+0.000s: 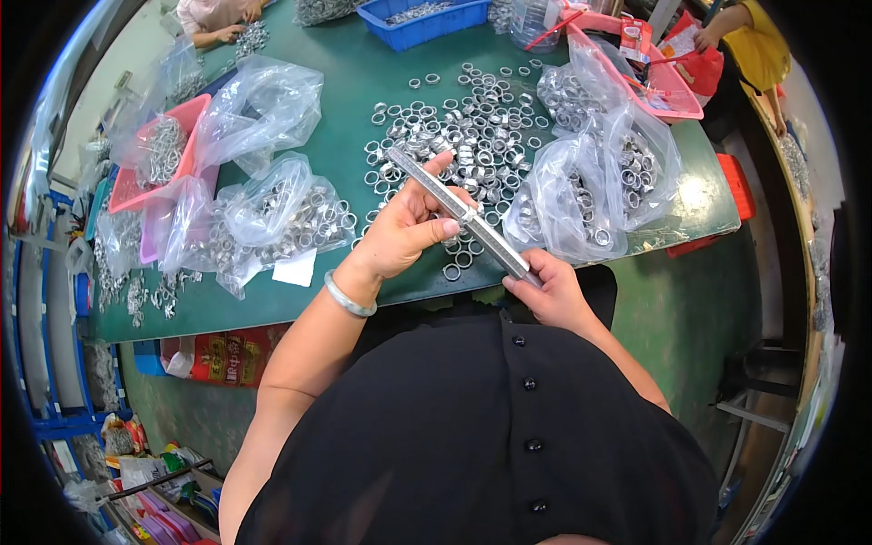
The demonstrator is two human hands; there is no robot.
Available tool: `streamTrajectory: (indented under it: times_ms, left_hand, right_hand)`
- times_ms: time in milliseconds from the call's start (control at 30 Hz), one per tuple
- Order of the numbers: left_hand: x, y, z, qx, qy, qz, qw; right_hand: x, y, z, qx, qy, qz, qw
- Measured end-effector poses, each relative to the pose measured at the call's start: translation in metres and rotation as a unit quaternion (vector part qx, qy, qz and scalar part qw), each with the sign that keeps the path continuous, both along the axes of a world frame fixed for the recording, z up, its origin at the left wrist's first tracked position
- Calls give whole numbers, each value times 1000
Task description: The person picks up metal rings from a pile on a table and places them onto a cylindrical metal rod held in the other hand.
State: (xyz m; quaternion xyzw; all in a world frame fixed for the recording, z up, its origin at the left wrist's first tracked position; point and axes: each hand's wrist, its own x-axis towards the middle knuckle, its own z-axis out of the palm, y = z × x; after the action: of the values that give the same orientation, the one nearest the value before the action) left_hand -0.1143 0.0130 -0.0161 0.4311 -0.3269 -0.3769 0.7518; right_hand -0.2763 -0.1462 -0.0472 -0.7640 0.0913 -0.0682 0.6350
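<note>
A long silvery ring mandrel [434, 188] slants across the front of my body, over the table edge. Its lower end sits in the closed fingers of my right hand [556, 295]. My left hand [404, 232] curls round the middle of the rod, fingers partly behind it and thumb on the near side. One metal ring [468, 217] appears to be around the rod beside my left fingertips; the exact contact there is too small to make out. Behind the rod, a heap of loose metal rings [490, 136] spreads over the green table [350, 86].
Clear plastic bags of rings [595, 186] lie right of the heap, and another bag [272, 213] lies left. Pink baskets [195, 136] and a blue tray [427, 27] stand farther out. Two other people work at the far left and far right; one sleeve is yellow [761, 41].
</note>
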Motion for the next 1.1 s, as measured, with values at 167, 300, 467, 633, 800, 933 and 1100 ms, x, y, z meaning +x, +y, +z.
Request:
streamTrajectory:
  times_ms: [167,300,467,633,800,933,1100]
  left_hand:
    - [-2,0,0,0,2,3,1000]
    - [-3,0,-1,6,-3,13,1000]
    - [-6,2,-2,-16,22,23,999]
    - [-7,2,0,-3,3,21,1000]
    - [-6,0,4,19,-13,15,1000]
    - [-5,2,4,18,-18,15,1000]
    - [-7,2,7,23,-25,12,999]
  right_hand:
    - [0,-1,1,-17,-1,8,1000]
    - [0,1,0,-13,1,15,1000]
    - [-1,2,5,-5,13,30,999]
    - [-1,0,3,-31,10,30,999]
    - [-1,-3,-3,28,12,46,998]
    - [-1,-3,3,65,40,62,995]
    - [-1,-5,-6,84,35,71,993]
